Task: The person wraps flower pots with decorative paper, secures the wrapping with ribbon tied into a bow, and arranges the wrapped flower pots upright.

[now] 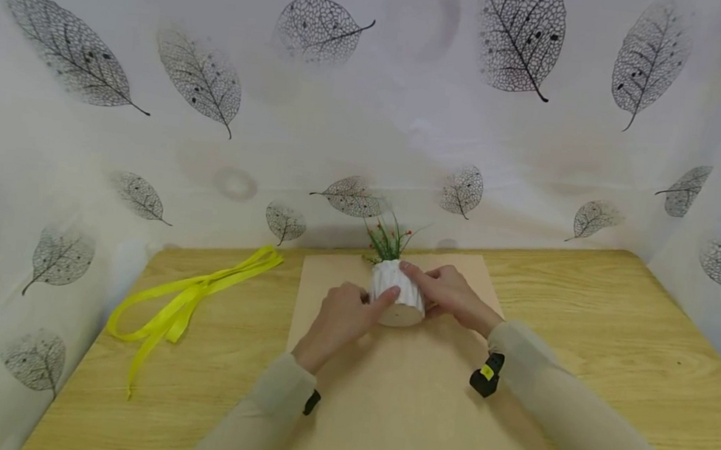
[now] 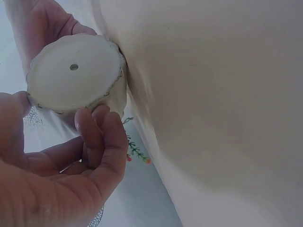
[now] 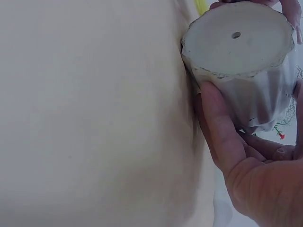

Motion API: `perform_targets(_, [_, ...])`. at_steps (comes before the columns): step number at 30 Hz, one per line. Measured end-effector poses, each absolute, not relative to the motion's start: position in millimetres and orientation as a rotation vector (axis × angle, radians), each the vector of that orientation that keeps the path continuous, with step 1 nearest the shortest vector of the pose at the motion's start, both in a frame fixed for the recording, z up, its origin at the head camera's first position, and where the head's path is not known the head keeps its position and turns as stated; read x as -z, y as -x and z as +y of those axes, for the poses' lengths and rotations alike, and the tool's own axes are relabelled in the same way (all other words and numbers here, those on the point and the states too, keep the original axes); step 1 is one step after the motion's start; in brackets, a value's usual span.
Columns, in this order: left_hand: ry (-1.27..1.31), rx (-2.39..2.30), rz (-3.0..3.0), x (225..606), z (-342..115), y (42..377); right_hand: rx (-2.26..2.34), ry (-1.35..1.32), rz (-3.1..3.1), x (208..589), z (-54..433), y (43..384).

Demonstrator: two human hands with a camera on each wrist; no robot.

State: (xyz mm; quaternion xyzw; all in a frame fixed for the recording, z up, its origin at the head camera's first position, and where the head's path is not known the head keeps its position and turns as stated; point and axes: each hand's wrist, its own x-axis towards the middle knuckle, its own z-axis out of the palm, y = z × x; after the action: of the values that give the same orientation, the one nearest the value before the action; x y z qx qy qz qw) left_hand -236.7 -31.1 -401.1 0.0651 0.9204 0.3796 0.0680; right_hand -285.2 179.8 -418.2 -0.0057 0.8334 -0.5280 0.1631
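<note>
A white fluted plant pot (image 1: 396,286) lies tipped on its side toward the back of a brown paper sheet (image 1: 419,410), its base facing me. Green grass-like leaves with small red flowers (image 1: 388,241) stick out of its far end. My left hand (image 1: 342,317) grips the pot's left side, thumb over the top. From the right, my right hand (image 1: 453,295) grips it too, thumb near the rim. In the left wrist view the pot's flat base (image 2: 75,75) shows a small central hole. Fluted walls of the pot (image 3: 258,94) appear in the right wrist view, fingers beneath.
A looped yellow ribbon (image 1: 193,291) lies on the wooden table (image 1: 601,341), left of the paper. Behind the table hangs a pale cloth (image 1: 372,122) printed with dark leaves, which also runs along both sides.
</note>
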Motion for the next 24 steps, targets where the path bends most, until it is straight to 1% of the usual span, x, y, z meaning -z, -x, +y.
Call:
perform_targets(14, [-0.209,-1.157,2.713,403.1,-38.6,241.3,1.466,0.085,2.433,420.9,180.9,281.6])
perform_targets(19, [-0.291,-1.148,2.675,408.4,-46.8,241.6,1.383,0.174,2.491,418.0,181.0,275.0])
perform_targets(24, [-0.418,-1.013,2.634,412.2,-56.4,241.3,1.433,0.288,2.342,415.5,185.7,267.6])
